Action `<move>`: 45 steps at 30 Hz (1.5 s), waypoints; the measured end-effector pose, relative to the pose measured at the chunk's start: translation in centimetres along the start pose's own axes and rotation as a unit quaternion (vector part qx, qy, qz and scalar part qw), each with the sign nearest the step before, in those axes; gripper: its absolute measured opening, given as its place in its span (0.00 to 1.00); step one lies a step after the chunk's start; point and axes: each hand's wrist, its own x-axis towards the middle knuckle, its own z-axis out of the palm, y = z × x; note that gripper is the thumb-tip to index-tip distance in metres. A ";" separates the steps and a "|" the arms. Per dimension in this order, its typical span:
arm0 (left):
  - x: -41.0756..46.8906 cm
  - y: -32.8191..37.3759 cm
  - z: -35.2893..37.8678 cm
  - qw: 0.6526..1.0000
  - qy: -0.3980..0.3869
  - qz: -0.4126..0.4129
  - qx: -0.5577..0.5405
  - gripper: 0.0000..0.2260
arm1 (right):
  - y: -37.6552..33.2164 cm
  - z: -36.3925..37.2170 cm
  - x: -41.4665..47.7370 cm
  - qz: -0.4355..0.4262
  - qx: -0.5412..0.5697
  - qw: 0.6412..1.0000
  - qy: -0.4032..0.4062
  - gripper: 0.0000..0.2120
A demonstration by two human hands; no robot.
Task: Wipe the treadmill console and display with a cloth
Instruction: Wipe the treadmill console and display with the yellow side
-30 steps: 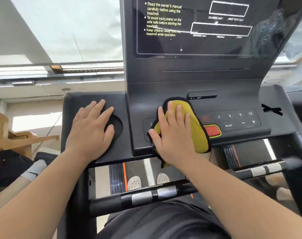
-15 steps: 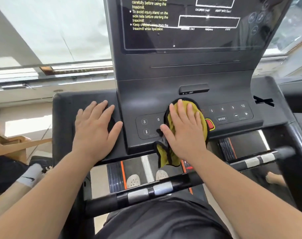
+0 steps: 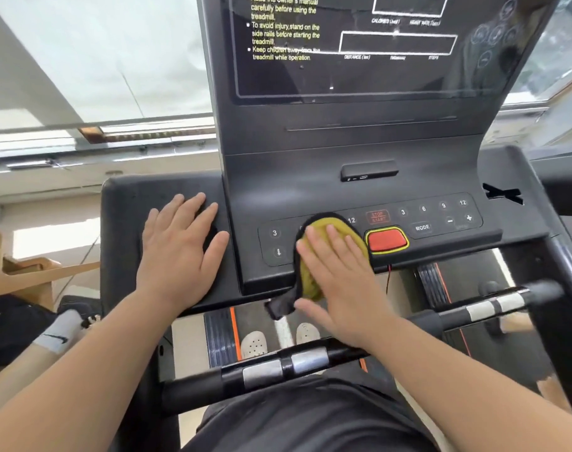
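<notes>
View from the head, looking down at a black treadmill console (image 3: 310, 190) with a dark display (image 3: 376, 73) rising above it. The right hand (image 3: 340, 282) lies flat, fingers straight and slightly apart, pressing a yellow cloth (image 3: 341, 227) with black edging onto the left half of the key panel (image 3: 441, 216). The cloth covers several keys and sits just beside a red button (image 3: 387, 239) without clearly touching it. Its lower end hangs over the console's front edge, and a black corner dangles free there. The left hand (image 3: 180, 252) rests flat and spread on the console's left wing, holding nothing. A handlebar (image 3: 278, 370) crosses below both forearms. The cloth looks light, soft and limp, so it will likely bunch and slide under the palm rather than keep its shape. It probably handles best pinned under a flat palm at its middle, or gathered in the fingers by the loose hanging end. The glossy display seems to call for gentler pressure.
</notes>
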 end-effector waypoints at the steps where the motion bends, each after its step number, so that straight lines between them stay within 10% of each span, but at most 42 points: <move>1: 0.0 0.0 0.0 1.000 -0.001 0.000 0.001 0.30 | 1.1 -0.4 0.0 0.052 0.004 0.999 -0.003 0.41; 6: 0.0 -0.1 0.0 1.000 -0.001 -0.003 -0.001 0.30 | 0.1 -2.4 4.1 0.202 0.030 0.979 -0.003 0.47; 15: 0.0 0.0 0.0 1.000 0.002 0.004 0.008 0.30 | -5.3 -0.2 1.5 -0.068 0.002 0.997 -0.022 0.42; 25: 0.1 0.3 0.0 1.000 -0.001 0.005 0.023 0.30 | 2.9 -2.6 2.9 0.242 -0.006 0.970 -0.023 0.48; 35: 0.1 0.3 0.1 1.000 0.013 0.010 0.025 0.29 | -4.9 0.5 3.8 -0.066 -0.014 0.997 0.037 0.39; 45: 0.1 0.3 0.1 1.000 0.001 0.001 0.027 0.29 | 0.8 -1.7 4.2 0.250 0.010 0.968 0.022 0.41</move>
